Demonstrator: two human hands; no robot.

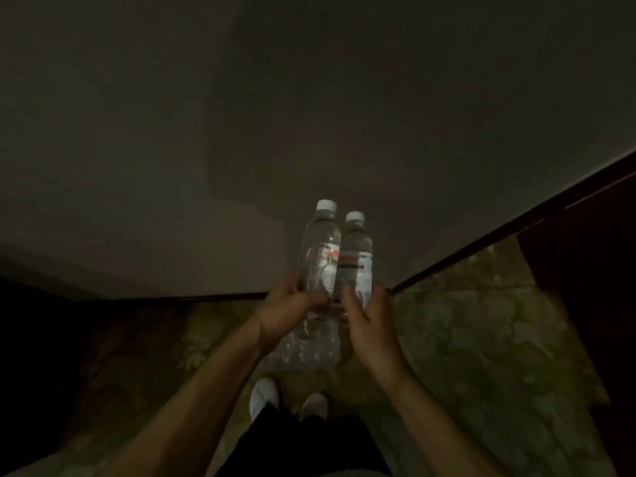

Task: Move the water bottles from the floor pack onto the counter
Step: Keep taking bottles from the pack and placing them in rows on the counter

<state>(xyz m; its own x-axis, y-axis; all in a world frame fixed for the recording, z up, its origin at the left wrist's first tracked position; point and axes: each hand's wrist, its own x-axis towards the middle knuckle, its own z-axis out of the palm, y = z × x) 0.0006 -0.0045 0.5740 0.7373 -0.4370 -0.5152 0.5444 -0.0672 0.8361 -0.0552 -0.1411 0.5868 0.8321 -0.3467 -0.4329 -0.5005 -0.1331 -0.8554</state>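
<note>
I hold two clear water bottles with white caps upright and side by side in front of me. My left hand [287, 313] grips the lower part of the left bottle [320, 246]. My right hand [370, 316] grips the lower part of the right bottle [356, 256]. Both bottles carry a white and red label. Below my hands, on the floor, lies the crumpled clear plastic of the floor pack [303, 349]. No counter is recognisable in this dim view.
A plain grey wall [309, 98] fills the upper view. The floor [464, 339] has a pale floral pattern. A dark wooden edge [516, 222] runs up to the right. Dark furniture [31, 339] stands at the left. My white shoes [263, 395] are near the pack.
</note>
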